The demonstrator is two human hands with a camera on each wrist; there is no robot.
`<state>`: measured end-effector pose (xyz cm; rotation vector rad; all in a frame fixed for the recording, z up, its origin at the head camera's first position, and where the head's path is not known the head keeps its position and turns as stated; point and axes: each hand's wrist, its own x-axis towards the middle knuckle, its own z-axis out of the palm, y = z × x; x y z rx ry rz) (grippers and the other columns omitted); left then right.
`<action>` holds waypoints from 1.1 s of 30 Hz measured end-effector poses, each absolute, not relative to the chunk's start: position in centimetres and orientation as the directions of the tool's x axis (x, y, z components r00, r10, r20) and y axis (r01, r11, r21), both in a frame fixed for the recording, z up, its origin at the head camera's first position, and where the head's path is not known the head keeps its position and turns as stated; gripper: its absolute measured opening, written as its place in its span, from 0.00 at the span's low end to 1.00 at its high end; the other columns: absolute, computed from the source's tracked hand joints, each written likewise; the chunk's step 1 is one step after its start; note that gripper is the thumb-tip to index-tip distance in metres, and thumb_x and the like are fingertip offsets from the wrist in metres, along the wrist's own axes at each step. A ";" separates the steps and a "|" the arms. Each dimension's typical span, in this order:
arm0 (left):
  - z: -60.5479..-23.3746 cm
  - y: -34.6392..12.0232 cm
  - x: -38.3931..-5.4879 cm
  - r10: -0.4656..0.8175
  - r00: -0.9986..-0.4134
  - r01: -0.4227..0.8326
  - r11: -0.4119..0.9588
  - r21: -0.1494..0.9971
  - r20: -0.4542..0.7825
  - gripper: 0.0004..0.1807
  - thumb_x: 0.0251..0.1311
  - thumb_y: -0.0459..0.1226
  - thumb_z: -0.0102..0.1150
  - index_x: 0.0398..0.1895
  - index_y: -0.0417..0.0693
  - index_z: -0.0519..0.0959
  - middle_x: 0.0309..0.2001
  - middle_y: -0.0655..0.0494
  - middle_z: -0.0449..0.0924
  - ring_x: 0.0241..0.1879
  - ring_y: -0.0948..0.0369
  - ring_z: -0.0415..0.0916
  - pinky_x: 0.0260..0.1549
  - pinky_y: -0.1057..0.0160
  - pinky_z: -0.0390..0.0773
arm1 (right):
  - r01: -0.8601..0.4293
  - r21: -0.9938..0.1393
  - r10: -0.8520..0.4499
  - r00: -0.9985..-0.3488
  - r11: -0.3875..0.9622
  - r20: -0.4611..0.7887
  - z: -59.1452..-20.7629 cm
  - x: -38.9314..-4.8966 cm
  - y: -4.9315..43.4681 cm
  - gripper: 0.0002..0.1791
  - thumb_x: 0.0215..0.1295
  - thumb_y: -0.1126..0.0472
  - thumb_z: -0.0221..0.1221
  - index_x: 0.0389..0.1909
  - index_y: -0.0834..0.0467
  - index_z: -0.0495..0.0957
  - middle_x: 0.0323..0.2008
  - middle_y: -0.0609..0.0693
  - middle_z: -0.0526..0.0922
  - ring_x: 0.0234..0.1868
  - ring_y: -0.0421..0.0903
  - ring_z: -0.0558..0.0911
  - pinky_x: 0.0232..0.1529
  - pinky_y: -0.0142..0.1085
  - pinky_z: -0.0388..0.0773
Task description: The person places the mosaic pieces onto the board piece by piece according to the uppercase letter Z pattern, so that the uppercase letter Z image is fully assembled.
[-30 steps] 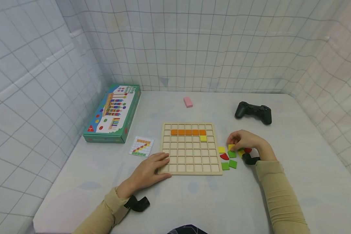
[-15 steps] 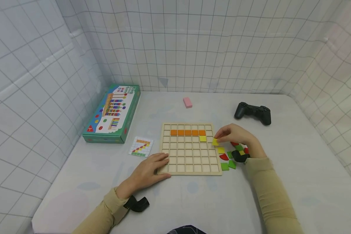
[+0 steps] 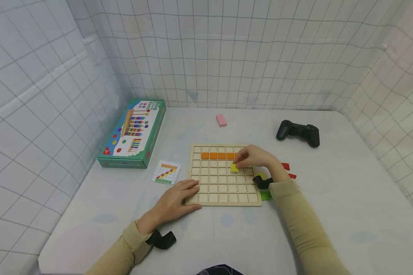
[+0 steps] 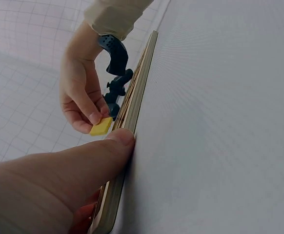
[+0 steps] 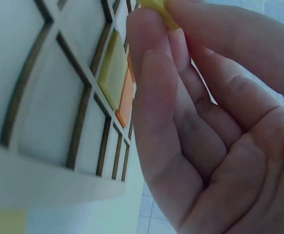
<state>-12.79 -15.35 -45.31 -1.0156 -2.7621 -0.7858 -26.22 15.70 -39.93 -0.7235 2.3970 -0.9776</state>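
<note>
A wooden grid board (image 3: 213,178) lies flat on the table, with a row of orange square tiles (image 3: 213,155) in its upper part. My right hand (image 3: 256,157) pinches a yellow square tile (image 3: 234,168) between thumb and fingertips, over the board's cells. The right wrist view shows another yellow tile (image 5: 112,73) set in a cell beside an orange tile (image 5: 125,100); from the head, my right hand hides that yellow tile. My left hand (image 3: 175,200) rests at the board's near left corner, its fingers fairly straight. Its thumb (image 4: 120,139) touches the board's near edge in the left wrist view.
Left of the board lies a pattern card (image 3: 166,172); behind it stands a green game box (image 3: 132,133). A pink block (image 3: 221,120) and a black game controller (image 3: 298,132) lie farther back. Loose green (image 3: 265,195) and red tiles (image 3: 291,176) show partly around my right forearm.
My right hand has picked the yellow tile from the loose pile and carried it left, over the board. The left hand has stayed at the board's corner.
</note>
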 end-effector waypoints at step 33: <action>-45.5 -15.5 -12.9 0.583 -0.766 0.637 0.638 0.432 0.270 0.33 0.54 0.52 0.64 0.57 0.39 0.76 0.62 0.48 0.70 0.63 0.52 0.64 0.61 0.55 0.65 | -0.293 -0.682 -0.509 -0.851 0.670 -0.134 -38.0 -24.7 18.3 0.17 0.60 0.54 0.64 0.48 0.58 0.80 0.36 0.49 0.79 0.34 0.46 0.76 0.36 0.38 0.73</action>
